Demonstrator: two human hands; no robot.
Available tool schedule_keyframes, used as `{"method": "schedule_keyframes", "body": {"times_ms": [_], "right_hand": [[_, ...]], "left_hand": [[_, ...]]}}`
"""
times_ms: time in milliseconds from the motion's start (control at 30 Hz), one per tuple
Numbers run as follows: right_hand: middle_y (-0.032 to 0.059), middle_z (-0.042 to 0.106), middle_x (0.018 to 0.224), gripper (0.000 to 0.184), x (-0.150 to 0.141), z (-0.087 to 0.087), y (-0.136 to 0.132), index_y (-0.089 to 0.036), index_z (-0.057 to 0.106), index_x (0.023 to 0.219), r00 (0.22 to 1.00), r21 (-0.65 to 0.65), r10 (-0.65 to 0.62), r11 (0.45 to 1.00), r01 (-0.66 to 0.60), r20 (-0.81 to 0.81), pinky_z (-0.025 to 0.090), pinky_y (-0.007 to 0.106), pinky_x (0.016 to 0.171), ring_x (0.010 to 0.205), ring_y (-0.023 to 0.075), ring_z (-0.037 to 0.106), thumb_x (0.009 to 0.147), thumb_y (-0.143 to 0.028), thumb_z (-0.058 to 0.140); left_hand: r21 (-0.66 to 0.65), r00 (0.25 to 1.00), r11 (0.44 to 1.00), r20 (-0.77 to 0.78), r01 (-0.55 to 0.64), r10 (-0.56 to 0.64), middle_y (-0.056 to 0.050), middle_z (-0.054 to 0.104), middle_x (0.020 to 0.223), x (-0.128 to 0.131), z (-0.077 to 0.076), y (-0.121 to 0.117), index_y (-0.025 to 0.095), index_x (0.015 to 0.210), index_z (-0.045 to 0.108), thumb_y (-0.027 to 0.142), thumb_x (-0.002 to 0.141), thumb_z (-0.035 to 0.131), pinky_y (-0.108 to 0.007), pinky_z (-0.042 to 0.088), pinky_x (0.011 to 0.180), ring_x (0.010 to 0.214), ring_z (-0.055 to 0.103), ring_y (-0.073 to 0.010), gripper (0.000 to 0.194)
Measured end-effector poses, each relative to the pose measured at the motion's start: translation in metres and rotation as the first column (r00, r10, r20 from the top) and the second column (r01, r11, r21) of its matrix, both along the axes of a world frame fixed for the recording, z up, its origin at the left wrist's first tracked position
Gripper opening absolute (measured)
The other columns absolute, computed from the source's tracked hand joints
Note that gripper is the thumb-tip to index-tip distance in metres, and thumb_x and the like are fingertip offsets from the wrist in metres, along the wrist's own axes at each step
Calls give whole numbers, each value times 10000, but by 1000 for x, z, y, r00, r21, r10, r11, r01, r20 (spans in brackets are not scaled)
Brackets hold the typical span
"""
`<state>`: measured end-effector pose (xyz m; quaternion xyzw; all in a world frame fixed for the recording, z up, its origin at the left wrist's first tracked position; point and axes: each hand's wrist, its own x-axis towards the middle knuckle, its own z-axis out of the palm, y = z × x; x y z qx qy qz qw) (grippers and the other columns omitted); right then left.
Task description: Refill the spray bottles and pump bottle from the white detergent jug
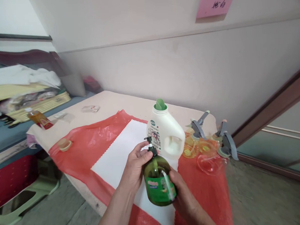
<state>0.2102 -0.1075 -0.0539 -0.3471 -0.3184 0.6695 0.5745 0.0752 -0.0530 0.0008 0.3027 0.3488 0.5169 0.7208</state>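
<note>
A green pump bottle [160, 184] with a black pump top is held up in front of me, tilted slightly. My left hand [138, 160] is closed on its neck, thumb and fingers around the pump collar. Around the lower right side of the bottle wraps my right hand [180, 188], its fingers partly hidden behind it. Just beyond stands a large white detergent jug [163, 125], its cap off and a green spout in its mouth. Under both, a white sheet [112, 161] lies on red plastic [91, 142].
Several clear spray bottles [194, 145] with grey triggers crowd the table's right end. A beige cap [64, 144] sits on the red plastic at left. Farther left are a bottle of amber liquid [38, 117] and small packets [90, 109]. A wall borders the table's back; a green stool [26, 199] stands below.
</note>
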Motion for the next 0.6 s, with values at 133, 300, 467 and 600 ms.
{"method": "schedule_keyframes", "body": {"times_ms": [133, 300, 467, 600], "right_hand": [[65, 693, 1215, 533, 3, 3, 4, -253, 647, 1194, 977, 123, 33, 991, -60, 212, 455, 433, 982, 1112, 290, 622, 728, -494, 740], [64, 731, 1148, 534, -6, -3, -8, -242, 716, 1064, 983, -68, 107, 991, -119, -151, 452, 481, 1003, 1123, 314, 636, 720, -645, 651], [99, 757, 1044, 598, -12, -8, -17, -205, 743, 958, 960, -240, 113, 955, -176, -256, 443, 511, 1007, 1047, 314, 673, 636, -704, 676], [96, 729, 1129, 572, -2, 3, -8, -203, 715, 1058, 952, -77, 210, 970, -232, -224, 412, 481, 1042, 1126, 300, 634, 701, -648, 670]], "left_hand": [[20, 998, 1000, -54, -11, 12, -102, 747, 885, -4, 0, 1, 143, 1167, 603, 255, 663, 849, -275, 537, 679, 734, 700, -195, 572], [8, 995, 996, 51, 87, -87, -130, 747, 867, -6, 3, -3, 129, 1224, 573, 256, 664, 840, -265, 533, 606, 704, 700, -211, 634], [1, 987, 989, 63, 147, -147, -131, 747, 862, -8, 2, -4, 133, 1213, 593, 232, 634, 852, -284, 553, 616, 675, 694, -205, 642], [6, 988, 990, 58, 144, -144, -130, 749, 889, -12, -1, -1, 155, 1165, 633, 252, 634, 852, -310, 569, 644, 707, 703, -221, 583]]}}
